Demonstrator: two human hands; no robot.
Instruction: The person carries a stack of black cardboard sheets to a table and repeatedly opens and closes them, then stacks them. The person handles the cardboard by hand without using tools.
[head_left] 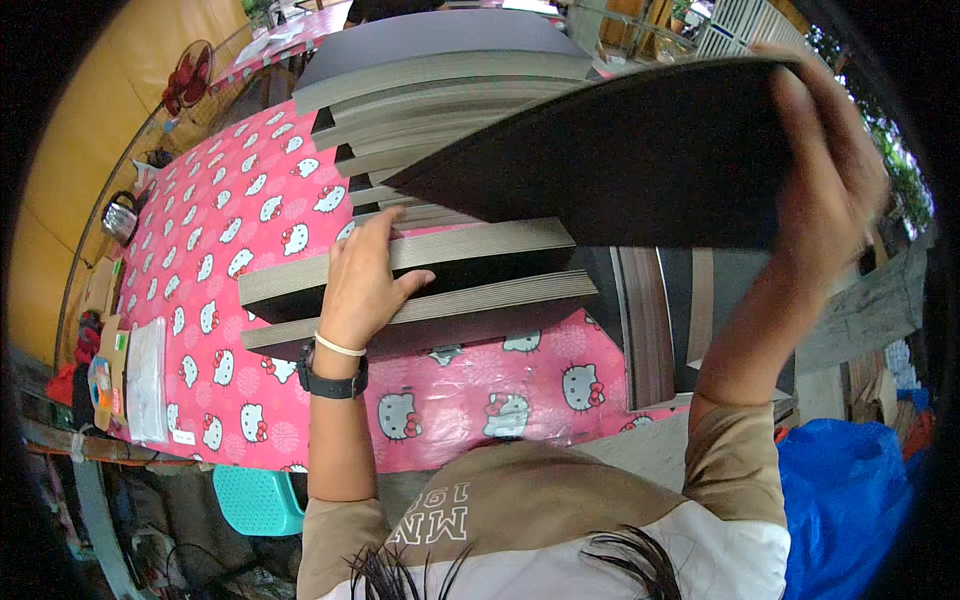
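Note:
My right hand [830, 170], slightly blurred, is raised at the right and closed on the edge of a large black sheet of board [660, 160]. The sheet bows, and its far-left corner hangs over the stacks. My left hand [358, 275] rests on the far one of two stacks in front of me, with fingers spread and thumb apart. This far stack of boards [490, 242] has pale grey-brown edges. The near stack of boards [500, 298] lies just below it, its black side facing me. A dark watch [333, 382] and a pale band circle my left wrist.
More stacks of boards [450, 75] run toward the back of the pink patterned table [230, 350]. Others stand upright [645, 330] at the right. A metal kettle [120, 217] and a red fan [190, 78] are at the left. Below are a turquoise stool [258, 498] and blue plastic [840, 500].

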